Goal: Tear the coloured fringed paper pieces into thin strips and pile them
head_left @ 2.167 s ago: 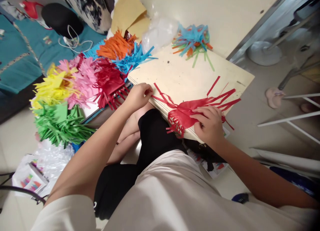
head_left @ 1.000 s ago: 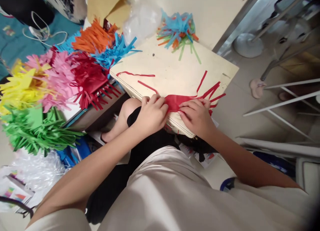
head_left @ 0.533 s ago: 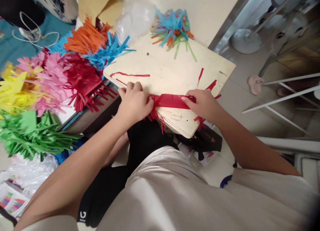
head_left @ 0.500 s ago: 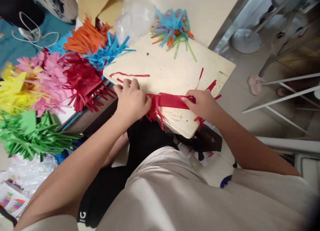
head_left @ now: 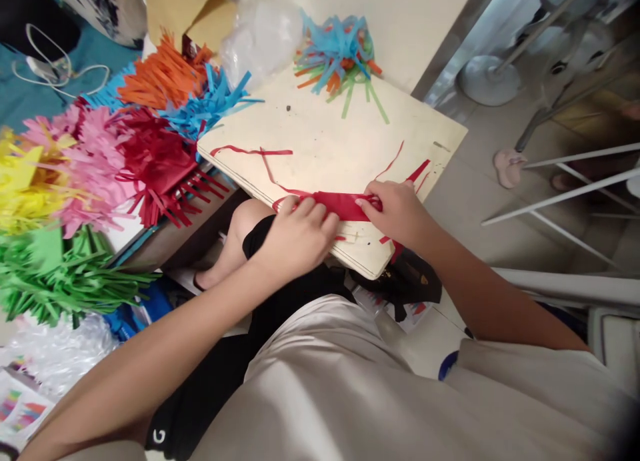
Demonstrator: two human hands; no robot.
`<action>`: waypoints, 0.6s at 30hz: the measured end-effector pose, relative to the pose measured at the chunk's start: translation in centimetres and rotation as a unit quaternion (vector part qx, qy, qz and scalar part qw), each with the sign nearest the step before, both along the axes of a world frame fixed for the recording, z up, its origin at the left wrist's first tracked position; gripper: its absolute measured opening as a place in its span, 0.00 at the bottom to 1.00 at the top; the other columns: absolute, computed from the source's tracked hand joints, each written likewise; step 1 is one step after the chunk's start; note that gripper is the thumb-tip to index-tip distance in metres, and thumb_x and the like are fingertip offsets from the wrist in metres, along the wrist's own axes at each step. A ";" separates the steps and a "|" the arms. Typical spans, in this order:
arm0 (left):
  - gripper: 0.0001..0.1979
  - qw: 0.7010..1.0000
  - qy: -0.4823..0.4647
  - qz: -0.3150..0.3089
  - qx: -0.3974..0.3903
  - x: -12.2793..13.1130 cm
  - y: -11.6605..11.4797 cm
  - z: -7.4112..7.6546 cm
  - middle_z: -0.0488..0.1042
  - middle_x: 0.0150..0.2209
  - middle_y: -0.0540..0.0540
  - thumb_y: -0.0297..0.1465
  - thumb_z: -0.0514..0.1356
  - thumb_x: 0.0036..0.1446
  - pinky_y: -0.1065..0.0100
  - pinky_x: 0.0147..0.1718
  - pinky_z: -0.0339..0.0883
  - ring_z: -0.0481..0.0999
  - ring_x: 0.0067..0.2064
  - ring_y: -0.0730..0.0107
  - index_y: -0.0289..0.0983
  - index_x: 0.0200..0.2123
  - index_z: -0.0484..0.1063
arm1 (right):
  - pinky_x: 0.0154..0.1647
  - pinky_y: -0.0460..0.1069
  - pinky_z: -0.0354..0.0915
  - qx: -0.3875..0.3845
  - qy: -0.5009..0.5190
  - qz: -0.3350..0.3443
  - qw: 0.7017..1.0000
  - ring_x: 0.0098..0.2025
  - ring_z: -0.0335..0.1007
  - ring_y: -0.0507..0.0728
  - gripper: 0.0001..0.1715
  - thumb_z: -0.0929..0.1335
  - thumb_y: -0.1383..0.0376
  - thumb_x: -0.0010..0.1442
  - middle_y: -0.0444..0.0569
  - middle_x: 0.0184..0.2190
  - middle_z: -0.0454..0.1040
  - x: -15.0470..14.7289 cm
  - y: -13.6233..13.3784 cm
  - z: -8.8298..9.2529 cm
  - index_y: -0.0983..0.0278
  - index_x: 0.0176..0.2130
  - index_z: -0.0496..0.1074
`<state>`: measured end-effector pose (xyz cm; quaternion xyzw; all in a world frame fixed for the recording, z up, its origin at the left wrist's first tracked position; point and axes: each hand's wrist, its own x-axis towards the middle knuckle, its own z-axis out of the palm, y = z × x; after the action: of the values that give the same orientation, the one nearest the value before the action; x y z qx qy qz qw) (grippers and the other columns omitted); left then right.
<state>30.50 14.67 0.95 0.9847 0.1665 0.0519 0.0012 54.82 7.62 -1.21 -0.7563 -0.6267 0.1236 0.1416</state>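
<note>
Near the close corner of the cream flat board (head_left: 325,144), the red fringed paper strip (head_left: 347,208) lies banded, apparently unfinished; the right hand (head_left: 399,211) pinches one end, the left hand (head_left: 303,238) covers the other, grip unclear. At the far edge, the blue-orange-green fringed paper bundle (head_left: 341,44) looks done.

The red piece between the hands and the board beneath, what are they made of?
Red piece: probably thin paper, perhaps tissue, mostly matte; red strips nearby curve limply. Board: perhaps painted or laminated plywood, smooth and dull; its edge shows thin parallel lines.
</note>
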 end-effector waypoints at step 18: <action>0.28 0.999 -0.033 -0.014 -0.035 1.3 -2.0 -0.8 0.73 0.75 0.25 0.35 0.51 0.81 0.42 0.77 0.67 0.72 0.77 0.36 0.23 0.71 0.74 | 0.52 0.58 0.56 -0.023 -0.012 0.006 1.000 0.34 0.67 0.59 0.12 0.67 0.61 0.75 0.48 0.30 0.75 0.3 0.5 0.1 0.60 0.36 0.68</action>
<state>31.84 12.66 0.11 0.9841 0.1539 0.0781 0.0417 55.16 8.09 -1.08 -0.7569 -0.6300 0.1295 0.1161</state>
